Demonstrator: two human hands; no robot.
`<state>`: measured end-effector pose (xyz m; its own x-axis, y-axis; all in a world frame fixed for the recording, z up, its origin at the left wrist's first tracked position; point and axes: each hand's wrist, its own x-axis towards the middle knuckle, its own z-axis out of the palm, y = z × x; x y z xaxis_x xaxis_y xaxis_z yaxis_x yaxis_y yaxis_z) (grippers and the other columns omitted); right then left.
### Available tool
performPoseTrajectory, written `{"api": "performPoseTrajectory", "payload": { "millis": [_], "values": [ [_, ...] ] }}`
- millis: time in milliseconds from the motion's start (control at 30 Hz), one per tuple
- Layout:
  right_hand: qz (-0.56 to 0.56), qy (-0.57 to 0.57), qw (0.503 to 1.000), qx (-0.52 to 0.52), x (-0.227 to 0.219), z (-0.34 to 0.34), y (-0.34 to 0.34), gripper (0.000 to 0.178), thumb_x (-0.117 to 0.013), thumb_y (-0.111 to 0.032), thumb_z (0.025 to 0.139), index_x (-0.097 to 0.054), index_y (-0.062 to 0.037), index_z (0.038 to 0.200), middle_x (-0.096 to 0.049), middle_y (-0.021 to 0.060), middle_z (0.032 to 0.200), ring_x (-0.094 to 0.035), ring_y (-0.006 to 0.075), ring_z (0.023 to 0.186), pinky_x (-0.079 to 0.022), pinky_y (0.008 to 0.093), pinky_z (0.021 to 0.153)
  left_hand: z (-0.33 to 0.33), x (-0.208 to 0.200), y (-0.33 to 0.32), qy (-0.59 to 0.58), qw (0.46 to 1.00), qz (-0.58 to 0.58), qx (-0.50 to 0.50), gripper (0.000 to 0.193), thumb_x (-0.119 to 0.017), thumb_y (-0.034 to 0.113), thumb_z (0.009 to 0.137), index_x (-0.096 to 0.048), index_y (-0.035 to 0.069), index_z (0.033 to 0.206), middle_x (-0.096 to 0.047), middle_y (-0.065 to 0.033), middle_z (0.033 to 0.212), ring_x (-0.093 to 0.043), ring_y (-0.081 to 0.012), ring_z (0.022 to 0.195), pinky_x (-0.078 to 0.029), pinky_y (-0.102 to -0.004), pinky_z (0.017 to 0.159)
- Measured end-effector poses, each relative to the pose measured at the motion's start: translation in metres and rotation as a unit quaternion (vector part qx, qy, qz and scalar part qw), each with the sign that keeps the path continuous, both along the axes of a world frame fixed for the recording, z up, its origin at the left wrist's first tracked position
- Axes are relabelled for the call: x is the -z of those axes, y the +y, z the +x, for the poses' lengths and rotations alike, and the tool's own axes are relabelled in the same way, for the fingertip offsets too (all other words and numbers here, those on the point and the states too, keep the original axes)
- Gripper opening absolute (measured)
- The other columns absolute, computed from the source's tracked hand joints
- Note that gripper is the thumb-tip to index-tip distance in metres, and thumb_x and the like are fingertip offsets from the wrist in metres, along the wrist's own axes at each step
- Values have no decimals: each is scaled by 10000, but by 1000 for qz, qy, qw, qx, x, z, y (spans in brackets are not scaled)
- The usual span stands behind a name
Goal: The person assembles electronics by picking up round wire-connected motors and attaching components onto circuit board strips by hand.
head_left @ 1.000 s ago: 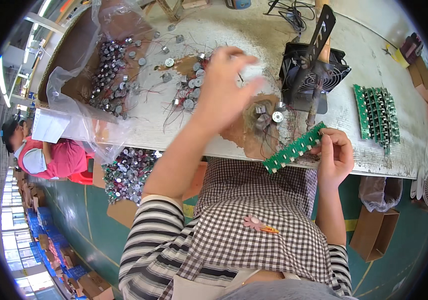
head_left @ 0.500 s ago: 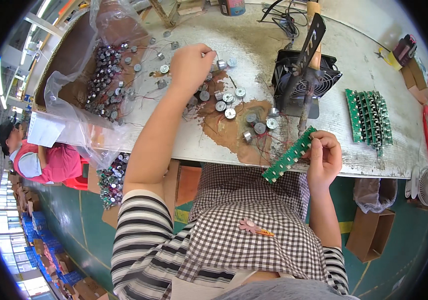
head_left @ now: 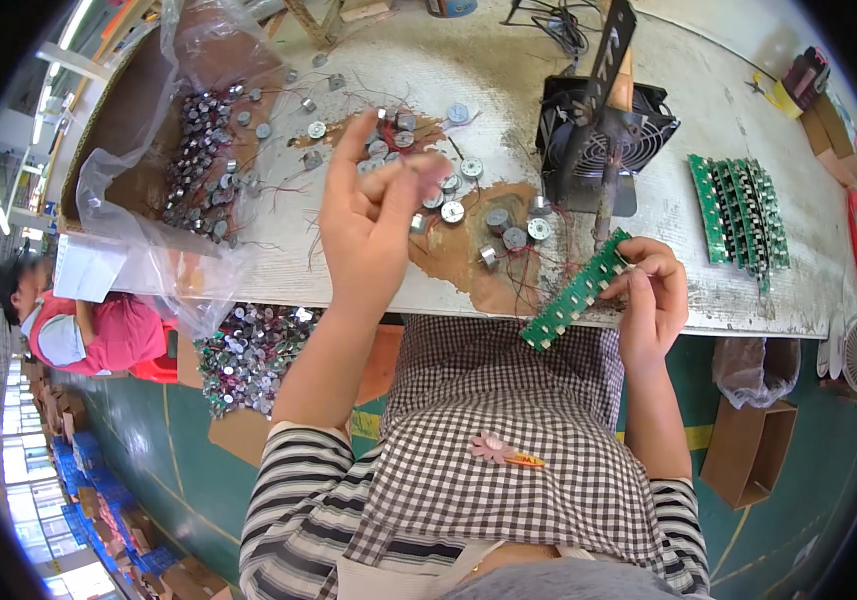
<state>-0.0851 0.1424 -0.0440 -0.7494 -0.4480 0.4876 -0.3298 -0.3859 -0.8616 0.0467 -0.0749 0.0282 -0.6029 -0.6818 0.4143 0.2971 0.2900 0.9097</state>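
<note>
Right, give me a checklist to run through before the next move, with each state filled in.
1. Green board strip held by the right hand: ok, gripped near its upper end.
2. Left hand free of parts: cannot tell, its grip is blurred.
3. Strip clear of the metal rod before the black fan: cannot tell, they look close.
4. Round silver parts in tidy order: not ok, scattered with loose wires.
5. Other green boards apart from both hands: ok.
</note>
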Motion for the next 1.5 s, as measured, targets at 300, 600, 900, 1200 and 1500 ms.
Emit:
{"api": "performPoseTrajectory", "payload": {
  "millis": [300, 600, 900, 1200, 1500],
  "values": [
    [74, 50, 996, 25, -7, 8, -6, 50, -584, 80, 832, -560, 46, 860, -546, 145, 1043, -590, 91, 645, -495, 194, 550, -7, 20, 53, -168, 890, 351, 237, 166, -640, 129, 868, -598, -6, 956, -604, -38, 687, -483, -60, 538, -368, -180, 501],
    [52, 36, 998, 7, -8, 9, 0, 58, -591, 58, 829, -539, 44, 851, -555, 165, 1021, -585, 92, 663, -492, 204, 569, -28, 23, 60, -235, 905, 272, 227, 137, -667, 123, 845, -615, 7, 898, -551, 33, 624, -460, -23, 512, -327, -173, 468],
    [88, 74, 993, 38, -18, 9, -1, 67, -644, 63, 763, -589, 31, 786, -623, 170, 880, -603, 167, 749, -464, 248, 594, -36, 35, 72, -143, 977, -3, 158, 93, -675, 63, 826, -621, -11, 812, -584, -19, 872, -500, -34, 642, -410, -193, 569],
    [83, 106, 990, 47, -13, 8, 0, 71, -647, 71, 737, -600, 24, 761, -636, 148, 721, -586, 218, 855, -447, 281, 633, -30, 23, 52, -117, 918, 305, 224, 41, -650, 18, 817, -620, 16, 845, -588, 4, 831, -426, -14, 582, -298, -165, 487],
    [76, 67, 994, 43, -17, 10, 1, 63, -648, 60, 748, -601, 24, 770, -631, 177, 848, -592, 185, 832, -454, 263, 622, -38, 28, 76, -144, 964, 129, 183, 50, -627, 27, 838, -604, -17, 842, -619, -32, 869, -548, -49, 699, -440, -187, 609]
  ]
}}
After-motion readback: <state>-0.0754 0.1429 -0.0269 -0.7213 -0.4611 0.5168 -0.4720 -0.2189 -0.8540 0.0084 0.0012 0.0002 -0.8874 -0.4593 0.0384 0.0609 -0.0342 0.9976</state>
